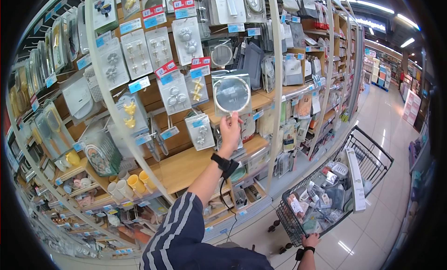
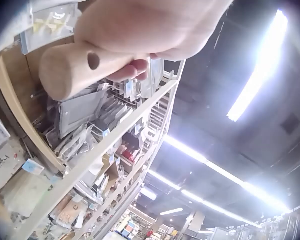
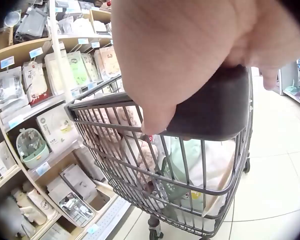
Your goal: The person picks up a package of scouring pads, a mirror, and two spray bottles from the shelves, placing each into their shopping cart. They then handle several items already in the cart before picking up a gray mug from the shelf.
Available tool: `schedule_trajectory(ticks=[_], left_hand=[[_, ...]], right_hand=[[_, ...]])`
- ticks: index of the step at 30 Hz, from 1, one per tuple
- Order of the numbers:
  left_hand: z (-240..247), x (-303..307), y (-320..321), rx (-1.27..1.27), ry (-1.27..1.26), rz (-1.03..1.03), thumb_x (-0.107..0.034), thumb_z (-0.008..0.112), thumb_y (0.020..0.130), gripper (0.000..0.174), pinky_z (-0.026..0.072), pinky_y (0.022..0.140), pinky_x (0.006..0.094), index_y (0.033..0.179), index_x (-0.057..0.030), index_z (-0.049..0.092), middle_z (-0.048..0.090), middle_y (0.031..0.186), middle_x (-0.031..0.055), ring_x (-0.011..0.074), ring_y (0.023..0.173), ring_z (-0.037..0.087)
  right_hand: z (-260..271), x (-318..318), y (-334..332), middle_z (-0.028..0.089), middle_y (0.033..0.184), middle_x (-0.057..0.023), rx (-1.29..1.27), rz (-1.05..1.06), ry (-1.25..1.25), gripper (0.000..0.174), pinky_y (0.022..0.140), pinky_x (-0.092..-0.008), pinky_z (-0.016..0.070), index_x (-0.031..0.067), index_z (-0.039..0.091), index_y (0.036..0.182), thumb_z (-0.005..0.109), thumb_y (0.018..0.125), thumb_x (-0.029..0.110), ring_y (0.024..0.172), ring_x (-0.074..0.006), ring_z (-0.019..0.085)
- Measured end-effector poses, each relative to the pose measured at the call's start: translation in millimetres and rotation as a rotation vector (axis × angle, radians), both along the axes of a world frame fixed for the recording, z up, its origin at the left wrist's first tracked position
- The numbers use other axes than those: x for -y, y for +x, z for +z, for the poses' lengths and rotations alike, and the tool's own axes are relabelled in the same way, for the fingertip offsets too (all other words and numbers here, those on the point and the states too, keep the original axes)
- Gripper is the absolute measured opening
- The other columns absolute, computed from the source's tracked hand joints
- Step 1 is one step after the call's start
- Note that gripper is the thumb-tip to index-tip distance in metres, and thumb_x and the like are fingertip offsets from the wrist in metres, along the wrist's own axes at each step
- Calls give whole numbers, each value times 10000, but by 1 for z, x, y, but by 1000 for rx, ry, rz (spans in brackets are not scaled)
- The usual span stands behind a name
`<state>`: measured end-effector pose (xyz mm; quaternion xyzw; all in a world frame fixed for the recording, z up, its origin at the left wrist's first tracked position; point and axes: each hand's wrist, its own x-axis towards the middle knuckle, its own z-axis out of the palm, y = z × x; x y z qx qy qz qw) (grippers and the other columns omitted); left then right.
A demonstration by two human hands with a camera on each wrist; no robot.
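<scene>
My left hand (image 1: 229,130) grips the pale wooden handle (image 2: 70,70) of a round hand mirror (image 1: 231,94), raised in front of the shelf. The mirror has a pale rim and clear wrapping around its head. A hole shows near the handle's end in the left wrist view, with fingertips (image 2: 132,71) curled round beyond it. Low on the right, my right hand (image 1: 311,241) holds the dark push handle (image 3: 215,107) of a shopping cart (image 1: 298,223). In the right wrist view, the thumb hangs over the handle's near side.
Wrapped goods fill the cart, with a long white box (image 1: 355,179) standing across it. Carded hooks and knobs (image 1: 188,39) hang on the rack, beside upright white posts (image 1: 275,83). Yellow cups (image 1: 136,184) stand on a lower shelf. A tiled aisle (image 1: 389,144) runs along the right.
</scene>
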<state>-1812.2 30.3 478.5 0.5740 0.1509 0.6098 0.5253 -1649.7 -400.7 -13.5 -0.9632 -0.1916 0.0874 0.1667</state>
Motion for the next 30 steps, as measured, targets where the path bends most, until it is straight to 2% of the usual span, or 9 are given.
schedule_trajectory(ticks=[3, 4, 8, 11, 14, 17, 24, 28, 30], left_hand=[[23, -47, 42, 54, 15, 52, -323, 575, 946, 284, 306, 377, 214, 950, -60, 469, 584, 733, 46, 51, 435, 400], [31, -61, 55, 69, 34, 70, -323, 577, 945, 283, 303, 375, 215, 946, -61, 468, 583, 729, 45, 51, 433, 396], [62, -116, 97, 145, 109, 128, -317, 586, 937, 282, 280, 360, 218, 927, -62, 465, 559, 686, 31, 46, 423, 382], [82, -144, 118, 187, 157, 176, -301, 585, 935, 258, 275, 364, 214, 912, -63, 486, 538, 656, 10, 38, 429, 377], [98, -170, 133, 181, 208, 232, -284, 581, 937, 229, 288, 401, 201, 910, -67, 515, 523, 644, -11, 33, 464, 387], [105, -186, 146, 162, 160, 273, -238, 572, 940, 202, 333, 471, 207, 971, -38, 557, 535, 636, -24, 25, 546, 439], [99, -208, 159, 134, 184, 342, -262, 571, 943, 206, 282, 414, 201, 925, -63, 520, 517, 644, -18, 26, 482, 384], [93, -218, 161, 136, 179, 364, -272, 571, 943, 219, 277, 388, 202, 931, -60, 521, 521, 646, -9, 31, 449, 376], [98, -214, 161, 138, 158, 368, -271, 577, 939, 226, 290, 403, 206, 921, -52, 523, 532, 650, -6, 35, 465, 394]], right_hand=[[3, -13, 41, 599, 1179, -80, -51, 1, -14, 422, 1041, -582, 291, 57, 719, 934, 675, 735, 427, 1262, -281, 386], [5, -15, 54, 585, 1188, -119, -97, 8, 35, 421, 1030, -557, 318, 47, 699, 984, 694, 724, 380, 1241, -318, 404], [-19, -30, 106, 622, 1068, -144, 12, 58, 137, 460, 957, -429, 424, -6, 702, 858, 725, 690, 421, 1186, -330, 437], [-34, -44, 140, 619, 1054, -157, 62, 42, 113, 429, 958, -442, 422, -15, 693, 834, 725, 687, 387, 1177, -345, 440], [24, -59, 158, 535, 1297, -190, -124, 109, -203, 546, 1056, -411, 348, 54, 613, 1186, 614, 824, 463, 1250, -349, 426], [6, -68, 193, 536, 1308, -163, -150, 182, -204, 479, 1043, -427, 368, 95, 671, 1101, 602, 813, 471, 1286, -351, 390], [-4, -90, 247, 519, 1327, -158, -144, 139, -171, 347, 1070, -439, 335, 174, 718, 1020, 599, 810, 423, 1331, -365, 322], [-18, -91, 278, 511, 1336, -136, -139, 110, -186, 314, 1053, -449, 355, 192, 723, 998, 596, 819, 417, 1348, -351, 287], [-13, -100, 287, 520, 1321, -141, -160, 127, -166, 327, 1042, -451, 367, 185, 717, 1010, 592, 824, 423, 1332, -348, 313]])
